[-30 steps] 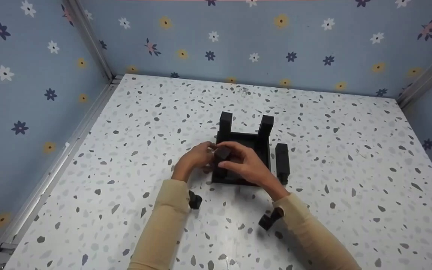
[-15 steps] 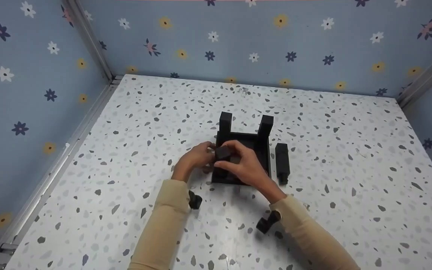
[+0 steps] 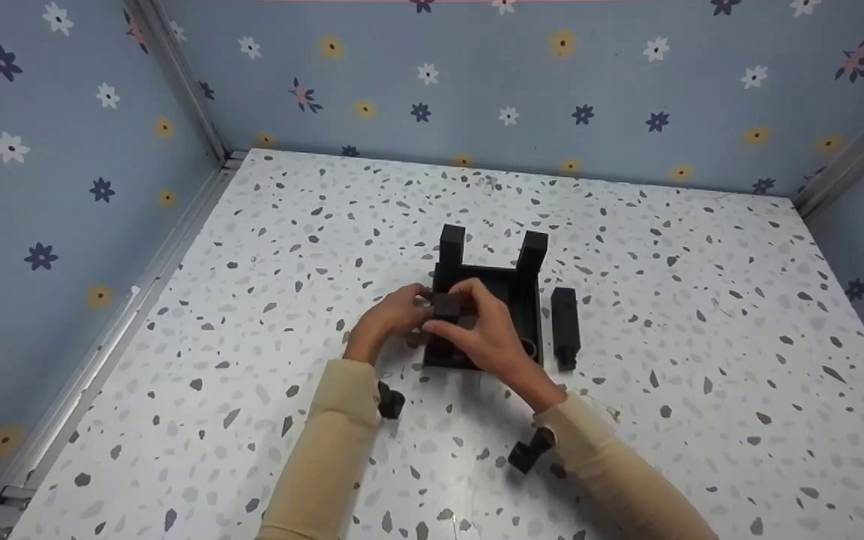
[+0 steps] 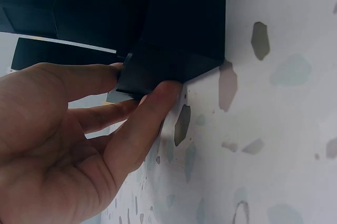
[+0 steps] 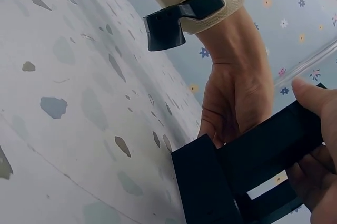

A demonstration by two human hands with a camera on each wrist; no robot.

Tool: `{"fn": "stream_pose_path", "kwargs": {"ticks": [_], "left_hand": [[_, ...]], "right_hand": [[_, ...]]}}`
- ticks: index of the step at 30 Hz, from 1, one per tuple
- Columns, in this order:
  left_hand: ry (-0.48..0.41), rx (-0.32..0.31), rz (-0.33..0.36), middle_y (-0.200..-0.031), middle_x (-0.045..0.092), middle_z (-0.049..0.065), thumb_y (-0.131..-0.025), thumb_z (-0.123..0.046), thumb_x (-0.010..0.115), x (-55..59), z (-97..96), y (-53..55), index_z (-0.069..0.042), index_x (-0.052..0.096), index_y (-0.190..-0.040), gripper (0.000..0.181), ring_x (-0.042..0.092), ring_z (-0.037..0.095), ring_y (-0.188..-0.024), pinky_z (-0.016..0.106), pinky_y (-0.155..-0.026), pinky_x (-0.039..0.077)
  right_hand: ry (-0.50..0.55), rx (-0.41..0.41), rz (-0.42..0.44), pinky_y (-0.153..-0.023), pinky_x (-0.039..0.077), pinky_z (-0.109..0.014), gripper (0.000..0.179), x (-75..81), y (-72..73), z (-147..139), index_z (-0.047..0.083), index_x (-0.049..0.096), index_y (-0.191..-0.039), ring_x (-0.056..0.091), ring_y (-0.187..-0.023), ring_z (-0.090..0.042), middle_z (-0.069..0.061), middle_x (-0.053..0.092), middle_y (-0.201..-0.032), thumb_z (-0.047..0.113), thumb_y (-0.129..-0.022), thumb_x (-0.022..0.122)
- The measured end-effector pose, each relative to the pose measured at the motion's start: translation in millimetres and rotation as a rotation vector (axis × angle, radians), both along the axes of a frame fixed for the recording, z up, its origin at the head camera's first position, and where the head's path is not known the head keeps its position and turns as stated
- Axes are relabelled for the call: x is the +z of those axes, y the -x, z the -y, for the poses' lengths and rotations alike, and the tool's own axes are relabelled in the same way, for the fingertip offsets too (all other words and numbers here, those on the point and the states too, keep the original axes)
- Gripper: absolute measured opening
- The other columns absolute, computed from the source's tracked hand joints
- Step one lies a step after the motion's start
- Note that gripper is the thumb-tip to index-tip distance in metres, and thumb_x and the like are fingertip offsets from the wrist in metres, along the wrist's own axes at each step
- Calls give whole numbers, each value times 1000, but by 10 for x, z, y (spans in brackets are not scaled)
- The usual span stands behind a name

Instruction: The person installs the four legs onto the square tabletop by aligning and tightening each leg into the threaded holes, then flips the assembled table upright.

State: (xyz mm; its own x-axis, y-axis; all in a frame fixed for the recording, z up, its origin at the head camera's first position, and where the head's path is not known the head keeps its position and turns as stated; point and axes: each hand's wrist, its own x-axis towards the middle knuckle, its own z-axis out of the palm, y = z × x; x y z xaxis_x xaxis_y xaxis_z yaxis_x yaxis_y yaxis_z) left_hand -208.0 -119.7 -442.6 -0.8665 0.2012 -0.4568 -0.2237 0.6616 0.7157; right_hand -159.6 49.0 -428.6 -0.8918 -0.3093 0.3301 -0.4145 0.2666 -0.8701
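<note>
A small black table top (image 3: pixel 505 279) with a raised rim lies upside down, its legs pointing up. My right hand (image 3: pixel 490 330) grips a black square leg (image 3: pixel 446 307) standing at the near left corner, thumb on the near side and fingers on the far side. My left hand (image 3: pixel 396 310) holds the left edge of the table top; in the left wrist view its thumb and fingers (image 4: pixel 152 109) pinch the corner. In the right wrist view the leg (image 5: pixel 274 147) stands on the top, and its joint there is largely hidden.
Two legs, far left (image 3: pixel 452 245) and far right (image 3: pixel 533 253), stand upright on the top. A loose black leg (image 3: pixel 565 322) with a narrower, threaded-looking end lies to its right. Blue flowered panels (image 3: pixel 507 82) border the speckled white table (image 3: pixel 702 315).
The leg in my right hand has turned, its top face going from slanted to square. My right hand and forearm have shifted slightly left. My left hand stays put.
</note>
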Motion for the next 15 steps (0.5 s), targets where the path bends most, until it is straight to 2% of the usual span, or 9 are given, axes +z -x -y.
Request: {"fn": "stream_pose_path", "kwargs": {"ticks": [2, 5, 9, 15], "left_hand": [[6, -2, -11, -123, 60, 13, -96, -26, 52, -2, 0, -1, -11, 46, -137, 45, 59, 25, -102, 40, -93, 46], [18, -3, -21, -126, 58, 14, -95, -26, 53, -3, 0, -2, -11, 47, -137, 45, 56, 26, -108, 42, -99, 42], [16, -5, -20, -125, 59, 14, -95, -27, 53, 4, -1, -4, -10, 47, -138, 46, 57, 26, -108, 43, -99, 42], [4, -9, -22, -125, 59, 14, -95, -27, 53, 14, 2, -14, -10, 46, -138, 46, 59, 26, -106, 42, -97, 43]], "right_hand": [[0, -13, -4, -78, 54, -32, 41, 56, -40, 25, 2, 53, -104, 63, -87, -17, -9, 63, -95, 14, -77, 80], [4, -30, -22, -78, 54, -31, 41, 47, -47, 47, -1, 52, -103, 62, -86, -19, -11, 62, -94, 11, -76, 81], [10, -50, -39, -76, 54, -29, 44, -89, 19, 49, 1, 52, -103, 61, -85, -16, -8, 61, -94, 17, -75, 82], [18, -46, -85, -76, 54, -27, 44, -151, 43, 39, 7, 51, -101, 62, -86, -12, -5, 61, -94, 29, -76, 81]]}}
